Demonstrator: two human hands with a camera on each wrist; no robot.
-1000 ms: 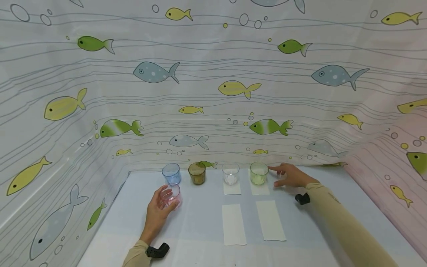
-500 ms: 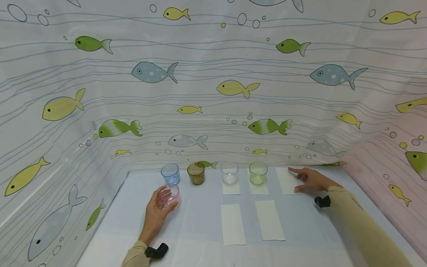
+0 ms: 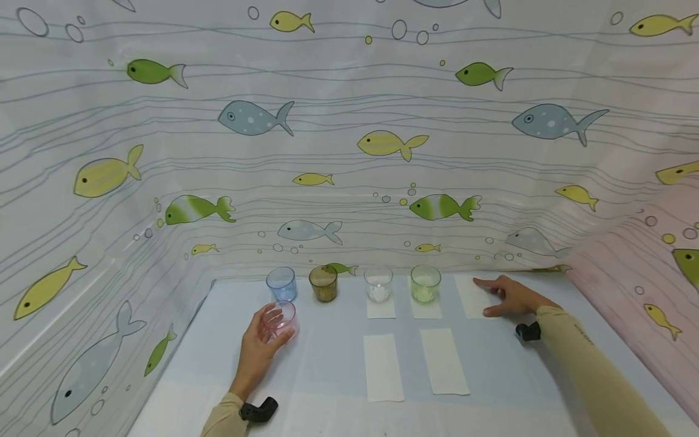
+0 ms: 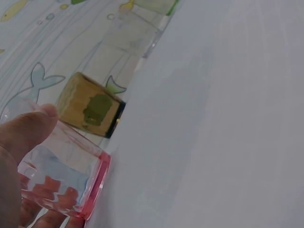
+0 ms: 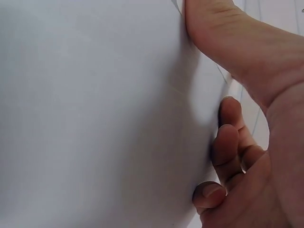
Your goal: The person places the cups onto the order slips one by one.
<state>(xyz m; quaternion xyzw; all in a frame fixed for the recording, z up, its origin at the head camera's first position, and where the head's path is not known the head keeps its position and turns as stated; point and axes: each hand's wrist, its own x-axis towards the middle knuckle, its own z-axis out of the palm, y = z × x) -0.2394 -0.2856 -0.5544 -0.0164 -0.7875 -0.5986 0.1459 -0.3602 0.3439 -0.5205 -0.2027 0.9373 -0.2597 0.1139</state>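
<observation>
In the head view my left hand [image 3: 255, 355] grips a clear pink-tinted glass [image 3: 281, 318] at the left, in front of a blue glass [image 3: 281, 285]. The left wrist view has my thumb on one side of the pink glass [image 4: 71, 164], fingertips on the other. At the right, my right hand [image 3: 516, 296] rests on a strip of white paper [image 3: 468, 296]. Its thumb and index finger are extended along the strip's edge, while the other fingers are bent in the right wrist view. The strip's right part is hidden by the hand.
A brown glass [image 3: 323, 284] stands right of the blue one. A clear glass [image 3: 378, 284] and a green glass [image 3: 425, 284] each stand on a white paper piece. Two more paper strips [image 3: 383, 368] lie nearer the front. A fish-patterned curtain [image 3: 349, 200] borders the table.
My right hand has moved rightward from beside the green glass, and the strip under it has come into view there. It then stays nearly still. The left hand keeps holding the pink glass in place.
</observation>
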